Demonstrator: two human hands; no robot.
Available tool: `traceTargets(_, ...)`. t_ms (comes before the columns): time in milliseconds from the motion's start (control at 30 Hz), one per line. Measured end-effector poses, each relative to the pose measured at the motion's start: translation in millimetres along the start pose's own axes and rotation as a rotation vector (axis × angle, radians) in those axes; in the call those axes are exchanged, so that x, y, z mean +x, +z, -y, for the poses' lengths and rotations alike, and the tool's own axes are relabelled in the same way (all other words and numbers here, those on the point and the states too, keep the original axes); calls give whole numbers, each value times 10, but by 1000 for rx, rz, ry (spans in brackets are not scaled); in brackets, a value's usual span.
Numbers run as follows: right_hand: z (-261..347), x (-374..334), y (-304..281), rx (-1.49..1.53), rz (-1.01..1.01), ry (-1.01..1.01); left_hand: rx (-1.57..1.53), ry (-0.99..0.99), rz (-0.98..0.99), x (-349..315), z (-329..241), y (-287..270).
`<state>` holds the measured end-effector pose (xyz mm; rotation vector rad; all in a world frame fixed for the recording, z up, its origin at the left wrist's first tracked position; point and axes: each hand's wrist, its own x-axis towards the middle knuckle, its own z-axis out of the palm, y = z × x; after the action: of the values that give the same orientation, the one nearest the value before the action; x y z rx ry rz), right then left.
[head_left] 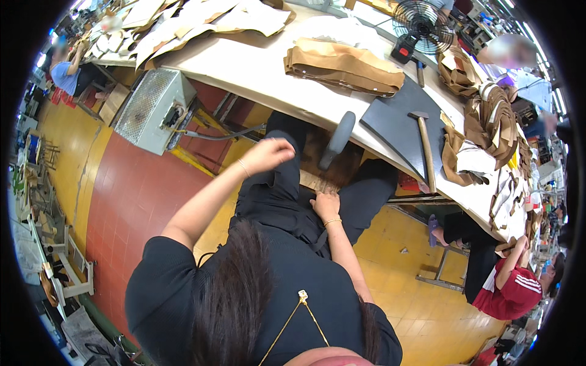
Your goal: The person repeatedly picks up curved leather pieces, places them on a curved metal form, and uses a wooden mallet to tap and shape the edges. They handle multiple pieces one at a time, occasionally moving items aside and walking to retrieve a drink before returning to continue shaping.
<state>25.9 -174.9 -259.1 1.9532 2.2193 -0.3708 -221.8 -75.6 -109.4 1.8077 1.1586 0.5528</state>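
My left hand (268, 156) hangs in the air above my left thigh, its fingers loosely bent and nothing visible in them. Between my thighs, my right hand (326, 205) lies with fingers stretched forward at the edge of a brown wooden surface (312, 180). Ahead of it, a dark grey, long rounded block (337, 140) stands tilted at the table's near edge. On the table, a wooden-handled hammer (425, 143) lies across a black slab (400, 119). Behind the slab is a stack of folded brown pieces (345, 67).
The pale table (244, 70) carries white and brown sheets (213, 24) at far left, brown rolls (491, 125) at right and a black fan (421, 27). A grey metal box (152, 110) with a cable stands left. A person in a red top (506, 287) sits at right.
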Motion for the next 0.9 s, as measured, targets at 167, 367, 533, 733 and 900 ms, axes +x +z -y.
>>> traceTargets(167, -7, 117, -74, 50, 14, 23, 23, -42, -287, 700, -360, -852)
traceTargets(367, -150, 160, -156, 144, 124, 29, 50, 146, -459, 2011, -812, -1158)
traceTargets(533, -170, 120, -225, 163, 164, -29, 459, 271, -612, 3315, -627, -1141)
traceTargets(733, -232, 179, -159, 228, 147, 1, 868, 108, -621, 3869, -707, -817)
traceTargets(900, -231, 249, -290, 269, 272, 8, 830, 140, -528, 4000, -587, -896)
